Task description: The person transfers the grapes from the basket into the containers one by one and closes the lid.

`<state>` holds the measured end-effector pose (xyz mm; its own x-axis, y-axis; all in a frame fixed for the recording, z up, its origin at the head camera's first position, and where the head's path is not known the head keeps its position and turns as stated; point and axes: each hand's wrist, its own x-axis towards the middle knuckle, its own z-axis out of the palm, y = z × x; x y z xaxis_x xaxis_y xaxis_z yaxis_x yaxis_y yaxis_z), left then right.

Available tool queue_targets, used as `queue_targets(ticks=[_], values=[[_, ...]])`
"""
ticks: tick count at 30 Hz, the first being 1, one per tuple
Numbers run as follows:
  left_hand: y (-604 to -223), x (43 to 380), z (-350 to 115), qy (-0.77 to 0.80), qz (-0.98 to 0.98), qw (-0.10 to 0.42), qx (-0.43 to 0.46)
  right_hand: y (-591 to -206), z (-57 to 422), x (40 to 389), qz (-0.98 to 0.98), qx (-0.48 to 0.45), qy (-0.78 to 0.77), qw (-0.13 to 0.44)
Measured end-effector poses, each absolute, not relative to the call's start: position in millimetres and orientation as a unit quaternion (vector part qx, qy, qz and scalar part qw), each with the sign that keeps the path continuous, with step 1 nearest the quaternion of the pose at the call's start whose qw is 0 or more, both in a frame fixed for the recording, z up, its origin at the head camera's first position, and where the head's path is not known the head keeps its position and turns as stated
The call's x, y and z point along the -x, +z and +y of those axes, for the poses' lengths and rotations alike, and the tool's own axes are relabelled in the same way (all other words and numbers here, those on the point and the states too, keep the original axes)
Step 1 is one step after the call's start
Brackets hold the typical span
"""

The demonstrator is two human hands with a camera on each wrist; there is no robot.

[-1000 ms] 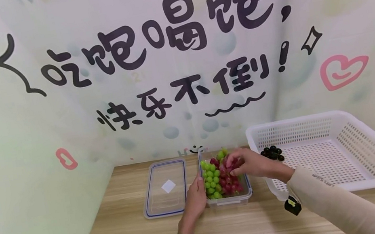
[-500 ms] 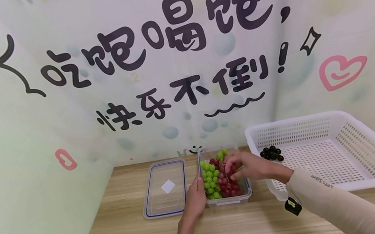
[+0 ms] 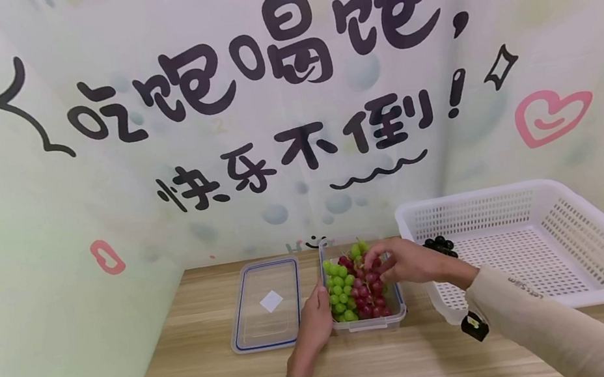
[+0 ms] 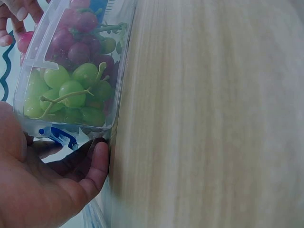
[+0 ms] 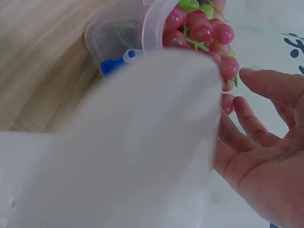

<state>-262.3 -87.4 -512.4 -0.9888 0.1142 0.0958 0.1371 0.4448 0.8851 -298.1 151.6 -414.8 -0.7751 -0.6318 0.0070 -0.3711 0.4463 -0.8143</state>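
A clear lidless food container on the table holds green grapes at the left and red grapes beside them, with a few more green ones at the back. My left hand rests against the container's left wall; the left wrist view has its fingers low by the blue-sealed clip, nothing pinched between them. Over the red bunch, my right hand has its thumb and fingers apart. In the right wrist view, this hand is beside the red grapes, its fingertips very near them.
Left of the container lies its clear lid, edged with a blue seal and bearing a white label. To the right stands a white perforated basket with black grapes in its left side. A printed curtain hangs behind the wooden table.
My right hand's fingers have loosened from the red grapes and spread, and the hand has shifted slightly right. The red bunch lies more in view. My left hand has stayed put.
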Motion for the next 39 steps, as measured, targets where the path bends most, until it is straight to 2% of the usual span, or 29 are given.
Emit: queue_targets(ticks=[26,34,39], values=[[-512.1,261.1,-86.7,-0.523,-0.85,-0.004,0.061,-398.2,195.0,319.3,0.859,0.188,-0.469,0.087],[-511.7,261.1,-86.7,-0.525,-0.849,-0.004,0.065,-398.9,215.6,328.8,0.878,0.111,-0.462,0.062],[-512.8,261.8,-86.6,-0.525,-0.849,-0.005,0.065,-395.7,229.1,331.9,0.872,0.054,-0.483,0.066]])
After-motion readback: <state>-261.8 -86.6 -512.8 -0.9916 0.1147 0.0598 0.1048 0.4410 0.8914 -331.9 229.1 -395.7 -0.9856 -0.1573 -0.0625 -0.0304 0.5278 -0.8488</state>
